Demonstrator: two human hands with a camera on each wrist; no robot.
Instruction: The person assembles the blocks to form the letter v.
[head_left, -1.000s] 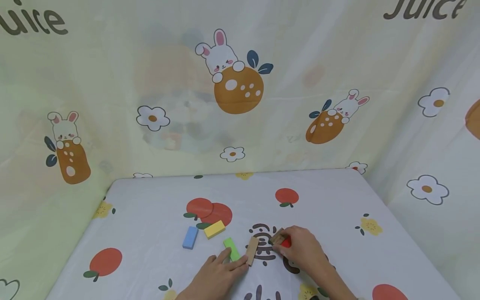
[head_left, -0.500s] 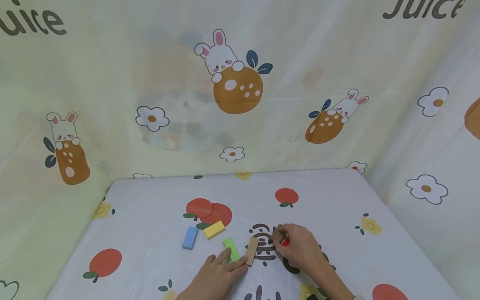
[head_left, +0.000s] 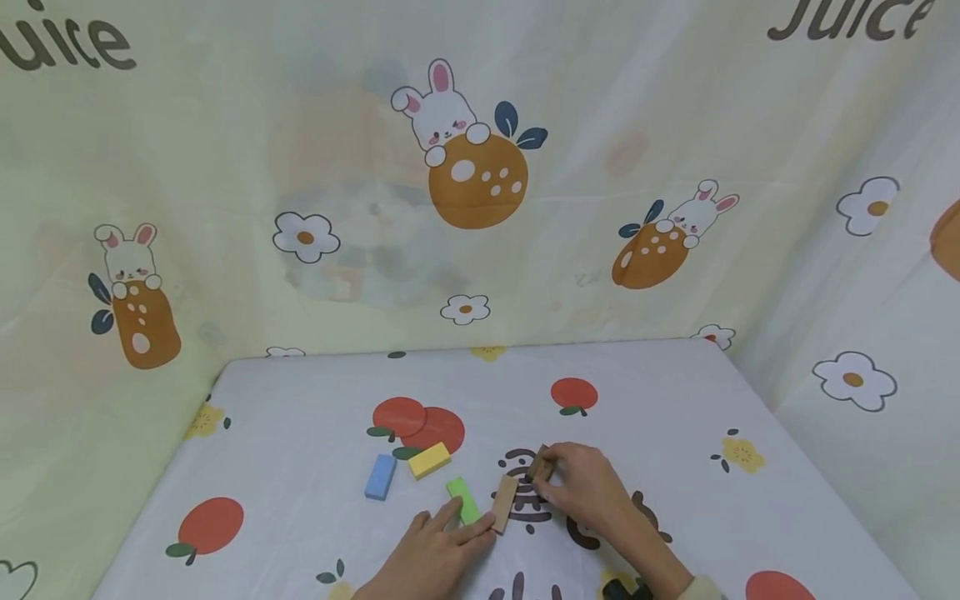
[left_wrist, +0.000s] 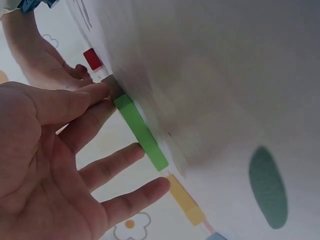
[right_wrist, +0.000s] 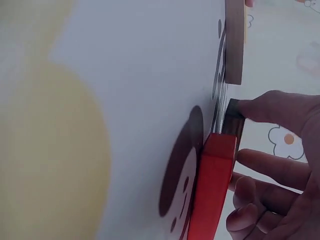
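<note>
Shifted left at lower centre: brown block, pinched in my right hand; spread left hand touches tan block.

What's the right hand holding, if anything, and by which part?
The right hand pinches a darker wooden block, thumb at one end; finger contact unclear.

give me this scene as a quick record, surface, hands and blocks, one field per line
surface: white tablecloth printed with fruit and flowers
left hand: fingertips at the near end of the tan block, another finger by the green block
right hand: pinching the brown block
red block: beside the right hand, not visible in the head view
other blocks: blue block and yellow block, lying flat
</note>
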